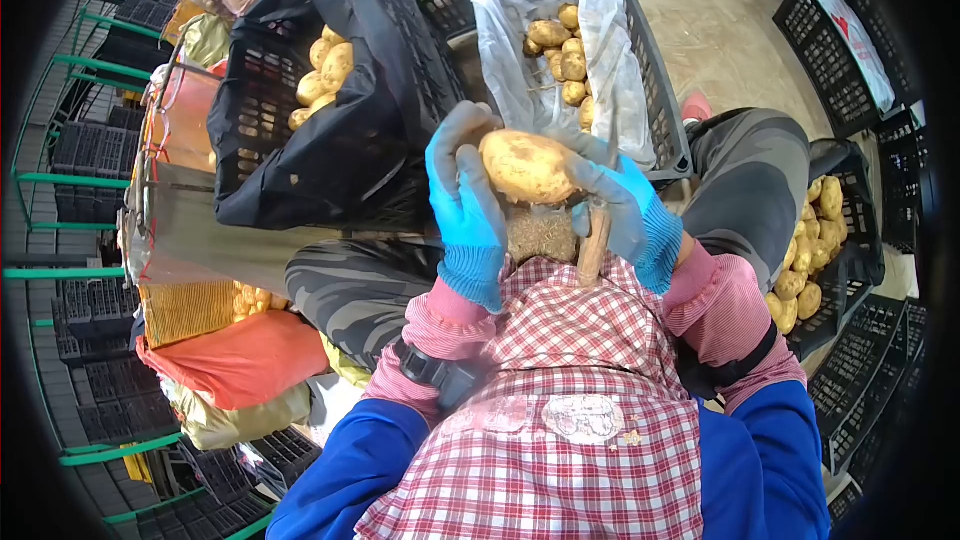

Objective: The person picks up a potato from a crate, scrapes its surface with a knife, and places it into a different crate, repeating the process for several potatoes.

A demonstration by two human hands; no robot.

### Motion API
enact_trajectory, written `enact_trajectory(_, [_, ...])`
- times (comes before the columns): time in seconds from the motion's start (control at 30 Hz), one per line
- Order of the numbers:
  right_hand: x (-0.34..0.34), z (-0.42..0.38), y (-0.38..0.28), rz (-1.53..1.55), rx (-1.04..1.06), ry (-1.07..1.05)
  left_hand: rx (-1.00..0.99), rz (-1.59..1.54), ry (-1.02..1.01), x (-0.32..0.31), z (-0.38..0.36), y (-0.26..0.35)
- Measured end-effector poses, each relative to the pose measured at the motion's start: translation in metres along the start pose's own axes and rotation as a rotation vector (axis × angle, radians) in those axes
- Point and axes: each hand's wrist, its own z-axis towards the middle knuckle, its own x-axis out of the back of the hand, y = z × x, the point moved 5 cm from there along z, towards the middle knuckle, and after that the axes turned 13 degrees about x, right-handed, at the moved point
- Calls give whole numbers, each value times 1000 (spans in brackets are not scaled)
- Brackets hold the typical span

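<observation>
Between my two gloved hands is a large yellow potato [525,168], held up in front of my lap. My left hand [463,195] is closed around its left end, thumb and fingers against the skin. The right hand [628,202] presses its thumb to the potato's right end. A tool with a wooden handle [593,245] lies in that same hand; a thin dark strip rises above the fingers, and its kind cannot be made out. Below the potato, a rough brown block [541,235] rests at the top of my checked apron [590,325].
Ahead stands a black crate lined with white plastic [500,50], holding several potatoes. Left of it, a crate draped in black plastic [340,175] also holds potatoes. More potatoes fill a crate [815,240] by my right knee. Sacks [245,365] and stacked crates line the left.
</observation>
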Motion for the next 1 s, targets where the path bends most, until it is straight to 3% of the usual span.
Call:
enact_trajectory(0.03, [5,1,6,-21,66,-3,17,-27,30,4,1,-1])
enact_trajectory(0.07, [7,3,7,-43,132,-12,95,-130,-104,6,0,-11])
enact_trajectory(0.1, [5,3,5,-73,165,-5,263,-247,-128,3,-1,-18])
enact_trajectory(0.17, [0,4,0,-132,232,6,396,-260,-228,-1,-14,-16])
enact_trajectory(0.23, [-6,3,2,-111,205,11,414,-270,-237,4,-20,-14])
enact_trajectory(0.47, [-35,-1,22,-195,138,-90,291,-154,23,48,-38,-19])
enact_trajectory(0.6, [-70,-9,39,-234,170,-98,492,-453,59,73,-46,-35])
enact_trajectory(0.7, [-93,-4,44,-372,260,-159,455,-550,81,92,-58,-21])
enact_trajectory(0.73, [-99,-5,48,-375,221,-156,487,-707,70,99,-62,-21])
enact_trajectory(0.83, [-122,-6,54,-407,171,-204,366,-666,131,119,-75,-16])
enact_trajectory(0.87, [-127,-4,58,-445,222,-247,452,-652,184,132,-80,-17])
enact_trajectory(0.97, [-153,4,61,-652,340,-368,278,-453,333,188,-97,14])
enact_trajectory(1.0, [-162,4,55,-693,269,-330,215,-487,433,217,-105,17])
